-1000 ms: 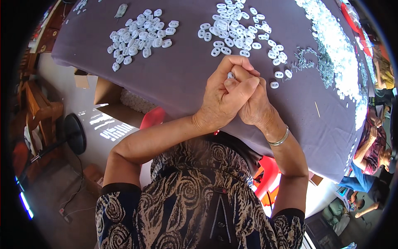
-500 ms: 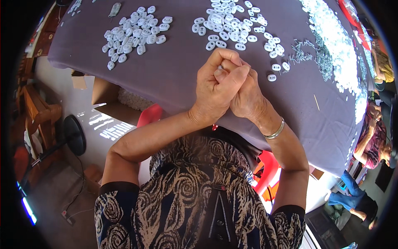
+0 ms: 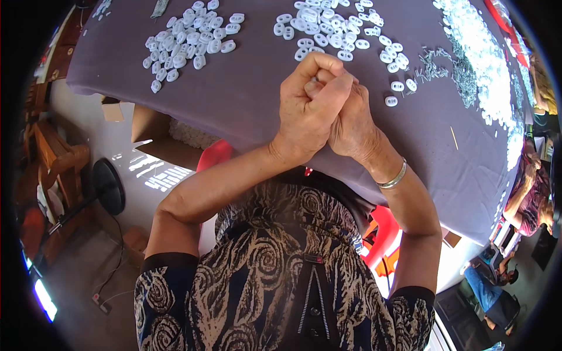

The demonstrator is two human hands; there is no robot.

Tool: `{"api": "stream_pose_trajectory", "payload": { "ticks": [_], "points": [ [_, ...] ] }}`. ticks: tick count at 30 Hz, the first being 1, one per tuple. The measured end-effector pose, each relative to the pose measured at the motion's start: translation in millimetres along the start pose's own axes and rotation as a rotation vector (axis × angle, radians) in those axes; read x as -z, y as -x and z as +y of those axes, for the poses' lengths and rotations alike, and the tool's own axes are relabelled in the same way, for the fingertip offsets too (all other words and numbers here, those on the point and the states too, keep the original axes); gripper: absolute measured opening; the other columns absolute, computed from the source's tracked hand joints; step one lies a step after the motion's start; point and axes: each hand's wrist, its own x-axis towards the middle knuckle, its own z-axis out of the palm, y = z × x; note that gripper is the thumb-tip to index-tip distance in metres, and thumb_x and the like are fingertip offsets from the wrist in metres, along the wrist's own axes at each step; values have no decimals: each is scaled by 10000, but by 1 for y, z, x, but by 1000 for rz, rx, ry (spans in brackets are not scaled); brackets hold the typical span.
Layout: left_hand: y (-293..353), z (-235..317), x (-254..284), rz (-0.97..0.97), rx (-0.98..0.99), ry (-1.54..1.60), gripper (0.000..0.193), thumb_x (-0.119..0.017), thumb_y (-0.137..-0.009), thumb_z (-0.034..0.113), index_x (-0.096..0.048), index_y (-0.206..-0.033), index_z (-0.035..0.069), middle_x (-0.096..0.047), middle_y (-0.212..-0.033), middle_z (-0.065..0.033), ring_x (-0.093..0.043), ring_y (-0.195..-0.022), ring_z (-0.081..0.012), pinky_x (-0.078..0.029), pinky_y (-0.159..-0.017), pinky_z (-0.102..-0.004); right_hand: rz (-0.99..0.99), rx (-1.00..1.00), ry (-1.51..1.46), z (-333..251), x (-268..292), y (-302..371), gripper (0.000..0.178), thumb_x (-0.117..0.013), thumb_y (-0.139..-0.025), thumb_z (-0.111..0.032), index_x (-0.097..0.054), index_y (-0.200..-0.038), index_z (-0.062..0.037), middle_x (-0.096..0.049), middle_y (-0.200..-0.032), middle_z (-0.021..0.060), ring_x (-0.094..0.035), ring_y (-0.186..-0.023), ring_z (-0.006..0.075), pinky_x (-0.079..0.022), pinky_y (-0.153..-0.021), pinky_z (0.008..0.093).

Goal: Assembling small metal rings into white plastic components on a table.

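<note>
Both hands meet over the near part of the table: our left hand (image 3: 308, 102) is curled into a fist, thumb on top, and our right hand (image 3: 353, 123) is tucked against it from behind, fingers bent inward. They press together around something small, but whatever sits between the fingertips is hidden, so we cannot tell what is gripped. A metal bangle (image 3: 392, 177) circles the right wrist.

Just beyond the knuckles lies a loose spread of white oval plastic pieces (image 3: 333, 29), each with two holes, with a few strays (image 3: 398, 86) near the right hand. Beside those, further right, is a scatter of thin metal pins (image 3: 433, 65), and past them a long dense band of small white parts (image 3: 480, 64) runs along the far right side. A separate heap of the same white ovals (image 3: 193, 38) lies well apart to the left.

All of this rests on a grey-purple tablecloth (image 3: 234, 99). We judge the work far from finished: large heaps lie on every side, and we cannot tell which are done. A red plastic stool (image 3: 213, 158) shows below the table edge, and a floor fan (image 3: 108, 187) stands at left.
</note>
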Motion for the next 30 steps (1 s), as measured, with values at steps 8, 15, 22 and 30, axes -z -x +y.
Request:
{"api": "stream_pose_trajectory", "payload": {
  "ticks": [8,15,22,30],
  "points": [
    [-8,1,-3,13,3,-6,56,-566,-841,-8,-540,-886,12,-629,-794,-50,-590,-752,-93,-489,-686,-245,68,6,-58,17,-10,3,184,-583,-848,-156,-601,-965,-16,-619,-855,127,-626,-843,345,-503,-717,411],
    [-7,5,9,-104,-33,-195,103,-578,-861,70,-550,-931,0,-613,-928,-80,-582,-895,-144,-461,-839,-293,90,-5,-92,-1,1,-5,148,-573,-857,-125,-581,-946,-7,-559,-768,107,-588,-690,298,-457,-582,355],
    [-8,15,17,-183,-180,-457,296,-615,-864,45,-520,-1141,-1,-553,-1114,-81,-531,-998,-129,-431,-860,-261,133,-33,102,8,11,-8,315,-682,-801,-72,-459,-1021,-36,-577,-695,136,-619,-613,336,-496,-500,372],
    [-7,30,23,-73,-264,-807,130,-691,-808,-4,-638,-921,32,-604,-854,1,-574,-821,-72,-465,-697,-223,53,-176,11,0,17,-10,207,-715,-771,-71,-530,-852,-30,-600,-676,117,-622,-586,282,-481,-506,355]
  ]
}}
